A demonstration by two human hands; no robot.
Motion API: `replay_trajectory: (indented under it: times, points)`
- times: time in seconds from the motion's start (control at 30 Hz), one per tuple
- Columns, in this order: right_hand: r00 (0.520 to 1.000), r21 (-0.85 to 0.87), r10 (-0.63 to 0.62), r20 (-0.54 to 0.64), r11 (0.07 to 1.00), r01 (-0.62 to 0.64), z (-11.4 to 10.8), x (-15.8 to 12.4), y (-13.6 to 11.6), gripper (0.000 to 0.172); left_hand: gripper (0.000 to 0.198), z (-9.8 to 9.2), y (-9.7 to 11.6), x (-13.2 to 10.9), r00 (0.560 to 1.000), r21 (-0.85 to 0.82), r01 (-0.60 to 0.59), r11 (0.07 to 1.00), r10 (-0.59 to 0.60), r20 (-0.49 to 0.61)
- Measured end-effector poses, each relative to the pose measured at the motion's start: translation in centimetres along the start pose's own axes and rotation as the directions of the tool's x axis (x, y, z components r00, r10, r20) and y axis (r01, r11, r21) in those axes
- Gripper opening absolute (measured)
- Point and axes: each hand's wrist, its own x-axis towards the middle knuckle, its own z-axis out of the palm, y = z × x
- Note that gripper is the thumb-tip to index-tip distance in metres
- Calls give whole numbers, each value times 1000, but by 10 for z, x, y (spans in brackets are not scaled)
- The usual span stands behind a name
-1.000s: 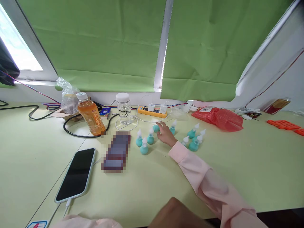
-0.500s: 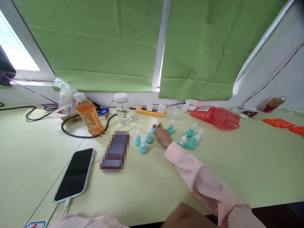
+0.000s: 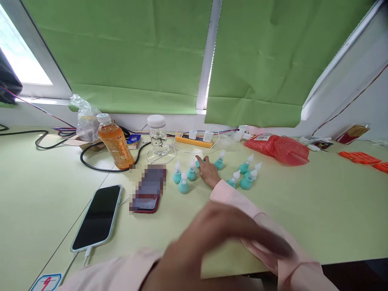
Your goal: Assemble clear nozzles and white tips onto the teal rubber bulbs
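Note:
My right hand (image 3: 209, 171) reaches across the table with its fingers around a small teal bulb nasal aspirator (image 3: 198, 162), which stands upright, partly hidden by the fingers. Just left of it, three similar aspirators (image 3: 183, 184) with clear nozzles stand in a cluster. Several more (image 3: 246, 181) are grouped to the right of the hand; the one nearest my sleeve (image 3: 233, 180) is partly covered. In the foreground my left hand (image 3: 209, 230), blurred by motion, arches in front of my right forearm with fingers stretched to the right. Nothing shows in it.
Two phones, one black-screened (image 3: 97, 218) and one in a red case (image 3: 151, 186), lie left. Behind them stand an orange drink bottle (image 3: 117, 145) and a clear jar (image 3: 157, 139). A power strip (image 3: 194, 140), cables and a red plastic bag (image 3: 279, 149) line the back.
My left hand has risen from the bottom edge into view, over the right forearm. My right hand stays at the same aspirator, its fingers slightly shifted. The view has tilted a little.

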Motion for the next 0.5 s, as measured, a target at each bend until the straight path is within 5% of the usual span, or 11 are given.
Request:
replay_trajectory:
  times: [0.1, 0.3, 0.4, 0.5]
  points:
    - [1000, 5, 3, -1, 1000, -3, -2, 0, 1, 46, 48, 9, 1, 30, 990, -86, -69, 994, 57, -132]
    - [1000, 45, -11, -5, 999, 11, -9, -14, 2, 39, 52, 16, -16, 32, 997, -225, -1, 974, -18, -81]
    - [1000, 62, -24, -3, 998, 24, -17, -29, 3, 40, 44, 15, -25, 28, 992, -124, -14, 992, -1, -124]
    - [997, 150, -59, -52, 987, 66, -26, -49, 7, 40, 27, 5, -52, 32, 986, 183, -55, 982, 81, -143]
